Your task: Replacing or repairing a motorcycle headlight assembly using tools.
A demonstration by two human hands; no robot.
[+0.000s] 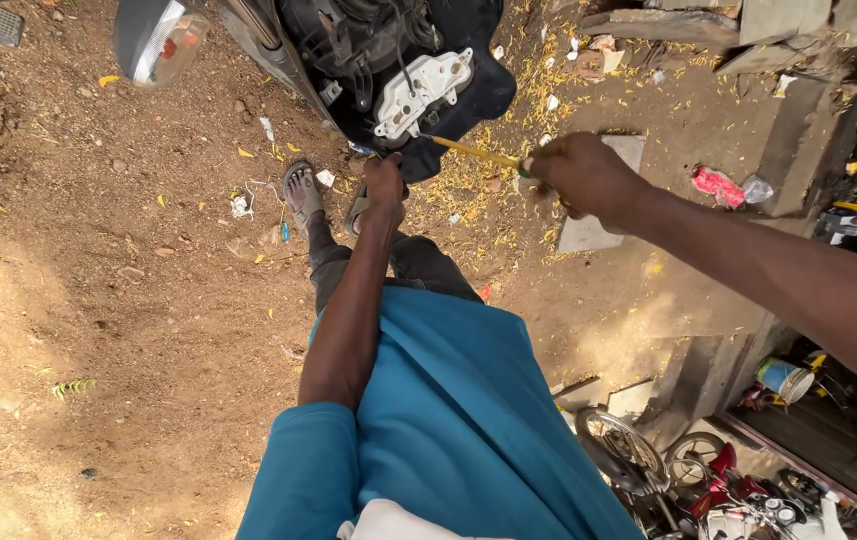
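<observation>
Bare dirt strewn with yellow petals lies under a motorbike's black panel (pixel 469 80) bearing a white bracket (pixel 422 92). Right hand (pixel 584 175) is closed around a yellow screwdriver (pixel 474 152), its tip just below the bracket; left hand (pixel 385 185) grips the panel's lower edge. For a clean turn, the shaft should probably sit square to the fastener while the left hand steadies the panel.

You stand on bare brown dirt ground (pixel 129 300) strewn with small yellow leaves (pixel 469 190) and white scraps of litter (pixel 241 205). To the right lie a flat grey concrete slab (pixel 594 230) and a crumpled red plastic wrapper (pixel 717 185); far right, grey stone blocks (pixel 679 25).
</observation>
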